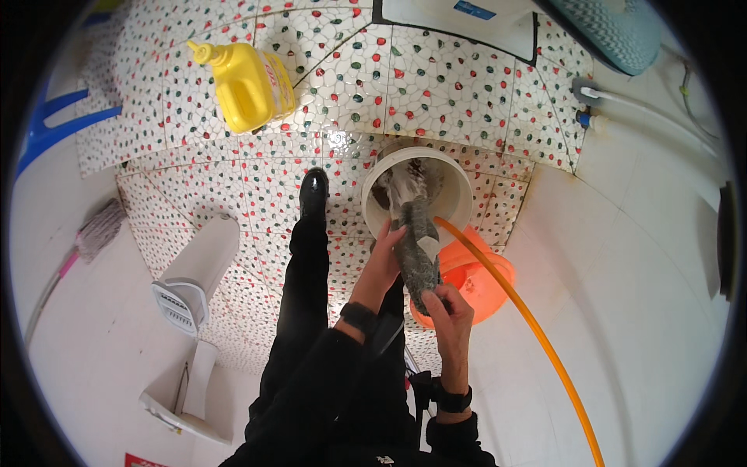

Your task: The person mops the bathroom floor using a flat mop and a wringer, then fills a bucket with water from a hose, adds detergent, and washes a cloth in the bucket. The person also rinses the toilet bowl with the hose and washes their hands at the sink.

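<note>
Both hands grip a wet grey fuzzy cloth, its far end hanging down into a white bucket. My left hand is closed along the cloth's left side, near the bucket's rim. At the near end, my right hand pinches the cloth between thumb and fingers. Dark, wet matter and a paler length of the cloth show inside the bucket. An orange hose runs from the bucket's near right rim toward the lower right. Partly under the bucket and cloth sits an orange basin.
A yellow jug stands on the raised tiled floor, far left. Along the left are a white bin, a mop and blue plastic legs. A teal woven container is far right, near a white pipe. My black boot is left of the bucket.
</note>
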Action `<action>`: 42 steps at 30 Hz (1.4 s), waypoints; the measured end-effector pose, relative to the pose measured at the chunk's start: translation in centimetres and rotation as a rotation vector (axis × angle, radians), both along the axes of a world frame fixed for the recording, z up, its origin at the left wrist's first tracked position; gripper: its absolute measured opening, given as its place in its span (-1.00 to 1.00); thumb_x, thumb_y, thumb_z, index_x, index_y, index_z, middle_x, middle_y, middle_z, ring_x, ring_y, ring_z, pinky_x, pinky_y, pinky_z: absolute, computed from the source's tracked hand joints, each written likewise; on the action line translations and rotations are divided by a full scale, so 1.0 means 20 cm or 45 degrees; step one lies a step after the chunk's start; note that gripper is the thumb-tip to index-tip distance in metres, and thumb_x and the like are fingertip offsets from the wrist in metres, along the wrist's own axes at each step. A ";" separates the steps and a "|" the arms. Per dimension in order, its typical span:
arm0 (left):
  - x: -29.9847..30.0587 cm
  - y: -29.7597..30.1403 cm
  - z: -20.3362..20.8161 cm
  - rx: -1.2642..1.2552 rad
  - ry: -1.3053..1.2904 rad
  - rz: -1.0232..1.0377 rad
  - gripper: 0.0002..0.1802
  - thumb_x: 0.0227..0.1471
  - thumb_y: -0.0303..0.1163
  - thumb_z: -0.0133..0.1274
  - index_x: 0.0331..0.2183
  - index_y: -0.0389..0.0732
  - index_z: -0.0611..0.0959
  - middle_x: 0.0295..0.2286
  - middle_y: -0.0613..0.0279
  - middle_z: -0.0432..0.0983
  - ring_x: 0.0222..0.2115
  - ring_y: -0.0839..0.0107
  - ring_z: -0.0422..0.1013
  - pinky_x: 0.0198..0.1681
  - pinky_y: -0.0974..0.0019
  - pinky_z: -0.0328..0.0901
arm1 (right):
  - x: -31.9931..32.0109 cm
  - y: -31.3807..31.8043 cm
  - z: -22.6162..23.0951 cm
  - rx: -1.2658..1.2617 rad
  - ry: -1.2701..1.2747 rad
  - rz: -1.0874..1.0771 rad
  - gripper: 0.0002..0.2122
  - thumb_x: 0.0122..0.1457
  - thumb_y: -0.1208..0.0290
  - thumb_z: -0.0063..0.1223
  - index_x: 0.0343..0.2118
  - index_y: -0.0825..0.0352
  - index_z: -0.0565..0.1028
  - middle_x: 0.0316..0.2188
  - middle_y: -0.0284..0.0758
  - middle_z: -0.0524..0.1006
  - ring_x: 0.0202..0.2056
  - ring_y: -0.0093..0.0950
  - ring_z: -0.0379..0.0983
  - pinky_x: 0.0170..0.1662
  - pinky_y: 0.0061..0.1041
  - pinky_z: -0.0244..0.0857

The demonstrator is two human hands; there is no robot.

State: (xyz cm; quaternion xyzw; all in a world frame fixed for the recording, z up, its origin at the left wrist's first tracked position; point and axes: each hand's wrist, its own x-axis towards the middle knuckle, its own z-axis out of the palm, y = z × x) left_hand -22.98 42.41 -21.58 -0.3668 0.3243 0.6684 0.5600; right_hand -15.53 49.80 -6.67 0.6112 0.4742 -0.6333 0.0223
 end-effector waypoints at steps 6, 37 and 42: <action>-0.07 0.05 0.10 0.233 -0.057 -0.053 -0.68 0.03 -0.33 -0.11 -0.15 -0.22 0.38 -0.34 0.23 0.44 -0.35 0.42 0.40 -0.35 0.39 0.33 | -0.09 -0.03 0.01 0.214 0.170 0.098 -0.88 -0.01 0.52 0.08 -0.50 0.42 0.37 -0.54 -0.45 0.29 -0.51 -0.69 0.20 -0.46 -0.71 0.09; -0.08 0.11 0.53 0.122 0.373 -0.052 -0.60 0.04 -0.27 -0.10 -0.06 -0.17 0.37 -0.14 0.22 0.33 -0.12 0.39 0.28 -0.10 0.34 0.24 | -0.11 0.14 0.25 -0.025 0.322 0.103 -0.73 0.15 0.44 -0.11 -0.10 0.43 0.36 -0.46 -0.44 0.39 -0.37 -0.70 0.32 -0.28 -0.72 0.22; -0.11 0.14 0.58 0.149 0.852 -0.844 -0.57 0.01 -0.51 -0.12 -0.02 -0.25 0.32 0.02 0.20 0.06 -0.04 0.42 0.17 -0.08 0.46 0.20 | -0.17 0.06 0.28 0.167 0.281 0.311 -0.79 0.08 0.39 -0.02 -0.23 0.33 0.44 -0.50 -0.35 0.41 -0.44 -0.56 0.36 -0.37 -0.62 0.23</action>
